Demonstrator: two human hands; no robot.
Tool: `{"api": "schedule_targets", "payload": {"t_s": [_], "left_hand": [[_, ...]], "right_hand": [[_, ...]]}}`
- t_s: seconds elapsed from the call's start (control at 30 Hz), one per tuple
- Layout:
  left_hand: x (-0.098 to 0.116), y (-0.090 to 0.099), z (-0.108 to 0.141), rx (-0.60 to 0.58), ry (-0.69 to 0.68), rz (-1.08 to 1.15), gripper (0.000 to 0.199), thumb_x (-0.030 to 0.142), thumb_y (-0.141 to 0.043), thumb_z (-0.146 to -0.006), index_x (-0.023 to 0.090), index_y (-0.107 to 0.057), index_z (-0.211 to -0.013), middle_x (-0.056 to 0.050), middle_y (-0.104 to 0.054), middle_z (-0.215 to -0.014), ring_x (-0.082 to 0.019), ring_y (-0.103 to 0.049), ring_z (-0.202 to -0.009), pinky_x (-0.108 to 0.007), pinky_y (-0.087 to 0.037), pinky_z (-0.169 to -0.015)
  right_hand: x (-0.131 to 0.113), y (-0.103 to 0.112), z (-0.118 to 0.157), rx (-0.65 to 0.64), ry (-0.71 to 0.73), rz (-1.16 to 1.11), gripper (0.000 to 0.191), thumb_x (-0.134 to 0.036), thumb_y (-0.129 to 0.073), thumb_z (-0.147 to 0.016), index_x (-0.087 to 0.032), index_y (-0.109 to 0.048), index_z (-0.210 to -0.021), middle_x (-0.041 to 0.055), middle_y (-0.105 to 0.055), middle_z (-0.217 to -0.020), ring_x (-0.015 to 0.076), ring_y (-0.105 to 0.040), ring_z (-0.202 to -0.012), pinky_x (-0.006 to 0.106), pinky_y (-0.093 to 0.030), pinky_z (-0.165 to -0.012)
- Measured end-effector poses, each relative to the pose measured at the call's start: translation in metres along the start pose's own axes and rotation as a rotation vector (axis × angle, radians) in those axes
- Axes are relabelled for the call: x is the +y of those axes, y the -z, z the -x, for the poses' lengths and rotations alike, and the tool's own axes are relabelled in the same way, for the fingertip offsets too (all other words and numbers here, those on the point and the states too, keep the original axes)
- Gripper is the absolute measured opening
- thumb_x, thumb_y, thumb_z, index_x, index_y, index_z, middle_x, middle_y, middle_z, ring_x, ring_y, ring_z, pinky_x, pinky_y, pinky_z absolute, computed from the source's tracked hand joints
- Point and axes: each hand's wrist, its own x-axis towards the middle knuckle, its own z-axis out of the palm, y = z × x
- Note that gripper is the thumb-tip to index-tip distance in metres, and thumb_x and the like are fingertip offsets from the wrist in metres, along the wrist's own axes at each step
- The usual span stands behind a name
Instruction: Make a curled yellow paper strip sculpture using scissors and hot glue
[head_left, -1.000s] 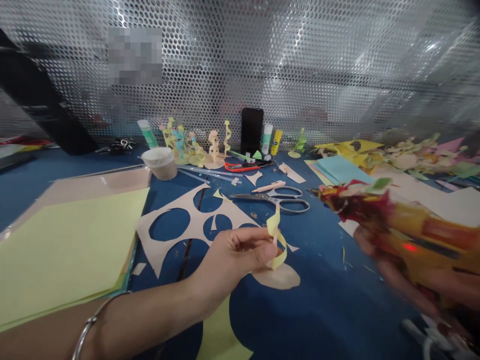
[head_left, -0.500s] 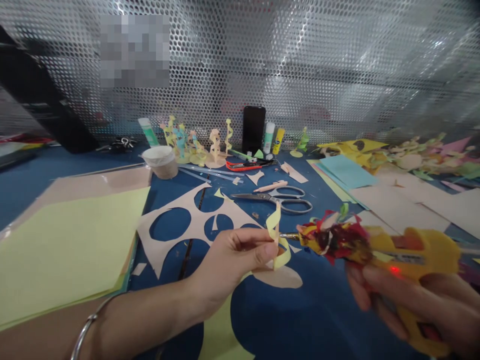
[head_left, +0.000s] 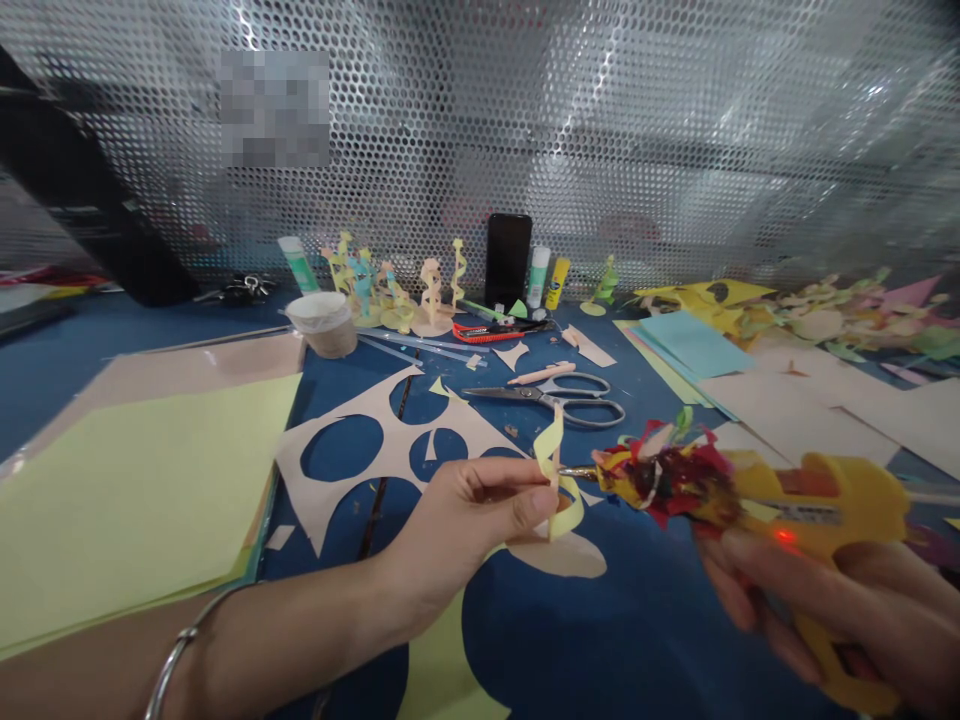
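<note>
Between the thumb and fingers of my left hand (head_left: pixel 480 510) is a curled yellow paper strip (head_left: pixel 571 515), twisted around a thin upright paper stem. A pale paper disc (head_left: pixel 562 555) lies beneath it, close to the blue table. My right hand (head_left: pixel 817 590) grips a yellow hot glue gun (head_left: pixel 832 505), its red light lit. Scraps of coloured paper and dark residue cover the gun's front end. The metal nozzle (head_left: pixel 579 473) points left and meets the strip just above my left fingertips; any fresh glue there is too small to make out.
Grey scissors (head_left: pixel 570 395) and a pale sheet with round cut-outs (head_left: pixel 345 425) lie ahead. Yellow sheets (head_left: pixel 142 500) are stacked left; blue paper (head_left: pixel 694 343) lies right. Behind stand a paper cup (head_left: pixel 322 325), finished paper spirals (head_left: pixel 431 295), a phone (head_left: pixel 508 258) and a red cutter (head_left: pixel 491 332).
The glue gun has shifted slightly left, and its nozzle now sits against the yellow strip. My left hand holds nearly the same position.
</note>
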Motion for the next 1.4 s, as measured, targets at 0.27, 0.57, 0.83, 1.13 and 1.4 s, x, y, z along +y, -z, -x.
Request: {"api": "schedule_targets", "payload": {"t_s": [0.27,0.57,0.83,1.13,1.4], "left_hand": [[-0.001,0.001,0.0,-0.015,0.012,-0.001,0.012,0.029,-0.08,-0.072,0.018,-0.078,-0.074,0.002,-0.065,-0.063,-0.008,-0.057,-0.058,-0.022,-0.05,-0.064],[0.0,0.0,0.0,0.006,0.018,-0.006,0.013,0.03,-0.08,-0.071,0.017,-0.077,-0.073,0.001,-0.064,-0.06,-0.009,-0.057,-0.057,-0.023,-0.05,-0.063],[-0.002,0.0,0.001,0.009,0.001,-0.011,0.014,0.03,-0.08,-0.071,0.017,-0.077,-0.074,0.001,-0.065,-0.064,-0.009,-0.058,-0.059,-0.021,-0.05,-0.062],[0.0,0.0,0.0,0.011,0.006,-0.021,0.015,0.032,-0.081,-0.07,0.017,-0.077,-0.072,0.001,-0.065,-0.063,-0.009,-0.058,-0.059,-0.022,-0.05,-0.061],[-0.002,0.0,0.0,-0.016,-0.012,0.0,0.013,0.03,-0.079,-0.072,0.018,-0.077,-0.073,0.001,-0.065,-0.065,-0.009,-0.058,-0.06,-0.021,-0.052,-0.063]], "right_hand": [[0.007,0.0,-0.002,0.011,-0.042,-0.011,0.059,-0.077,-0.049,-0.07,-0.023,-0.059,-0.05,-0.0021,-0.048,-0.035,0.0086,-0.038,-0.034,0.018,-0.037,-0.037],[0.003,-0.001,-0.001,0.017,-0.034,0.01,0.058,-0.077,-0.05,-0.071,-0.023,-0.057,-0.049,-0.0014,-0.049,-0.035,0.0099,-0.042,-0.035,0.019,-0.038,-0.038],[0.007,0.001,0.0,0.044,-0.074,0.021,0.06,-0.078,-0.05,-0.067,-0.023,-0.055,-0.045,-0.0003,-0.052,-0.036,0.0108,-0.044,-0.035,0.02,-0.039,-0.037],[0.01,0.002,-0.001,0.054,-0.124,-0.005,0.06,-0.079,-0.052,-0.064,-0.022,-0.055,-0.046,-0.0002,-0.052,-0.037,0.01,-0.045,-0.035,0.019,-0.038,-0.036],[0.002,0.0,0.0,0.064,-0.053,0.062,0.058,-0.076,-0.052,-0.069,-0.023,-0.058,-0.048,-0.0001,-0.052,-0.038,0.0113,-0.047,-0.035,0.02,-0.04,-0.036]]}}
